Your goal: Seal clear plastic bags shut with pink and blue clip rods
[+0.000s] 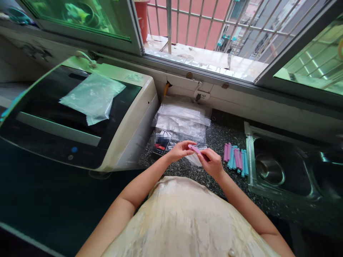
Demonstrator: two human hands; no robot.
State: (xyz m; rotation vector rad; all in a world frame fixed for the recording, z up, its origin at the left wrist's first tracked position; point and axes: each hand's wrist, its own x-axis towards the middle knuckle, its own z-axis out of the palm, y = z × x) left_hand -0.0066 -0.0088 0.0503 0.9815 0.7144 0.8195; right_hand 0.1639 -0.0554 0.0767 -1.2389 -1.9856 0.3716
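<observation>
Both my hands meet over a dark speckled counter (222, 137) and pinch one pink sealing clip (195, 149). My left hand (179, 151) grips its left end with thumb and fingers. My right hand (211, 162) closes on its right end, with a clear plastic bag (195, 160) hanging just below. A pile of several pink and blue clips (236, 159) lies on the counter to the right of my right hand. A stack of clear plastic bags (182, 121) lies behind my hands.
A phone (161, 144) rests on the counter left of my hands. A washing machine (80, 117) stands at left with a plastic bag (92, 96) on its lid. A steel sink (284, 167) sits at right. A barred window (203, 32) runs behind.
</observation>
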